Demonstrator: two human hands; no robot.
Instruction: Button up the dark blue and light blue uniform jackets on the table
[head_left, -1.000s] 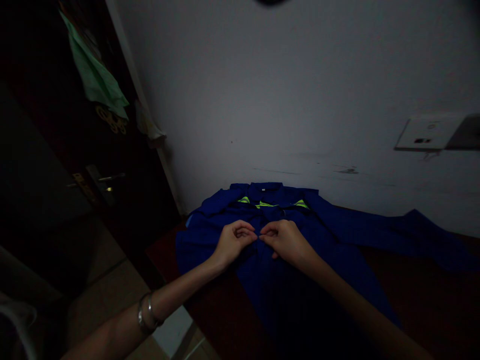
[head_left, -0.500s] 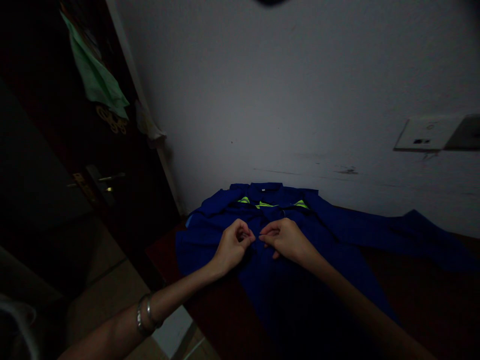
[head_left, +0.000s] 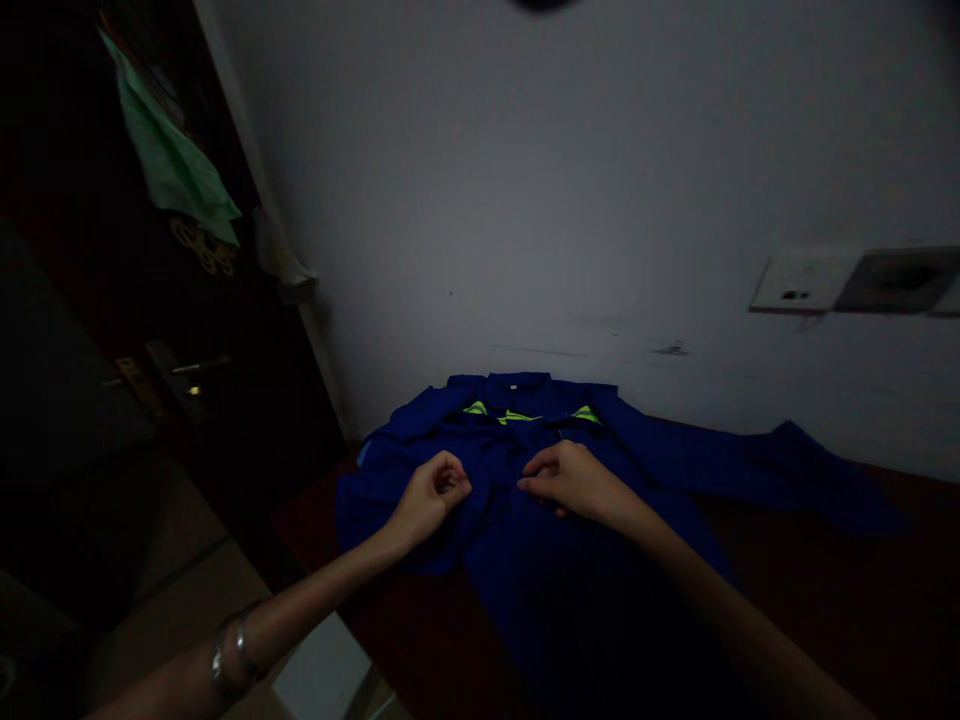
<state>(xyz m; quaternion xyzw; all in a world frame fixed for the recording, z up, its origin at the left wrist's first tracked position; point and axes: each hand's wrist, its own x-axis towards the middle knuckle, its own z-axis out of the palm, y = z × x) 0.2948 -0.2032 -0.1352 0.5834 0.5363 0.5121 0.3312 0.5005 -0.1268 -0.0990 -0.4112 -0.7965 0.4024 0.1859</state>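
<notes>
A blue work jacket with yellow-green strips lies spread on a dark red table, its collar toward the wall and one sleeve stretched out to the right. My left hand pinches the front edge of the jacket, thumb against the fingertips. Opposite it, my right hand is closed in a pinch on the other front edge. A gap separates the two hands. The dim light hides the exact bits of cloth between the fingertips. Two silver bangles circle my left wrist.
A pale wall rises right behind the table, with a socket plate at the right. On the left stands a dark door with a metal handle and a hanging green cloth. A white object sits below the table's left edge.
My hands have drawn farther apart, the left one moving left with the jacket's edge. The whole view has also shifted slightly to the right.
</notes>
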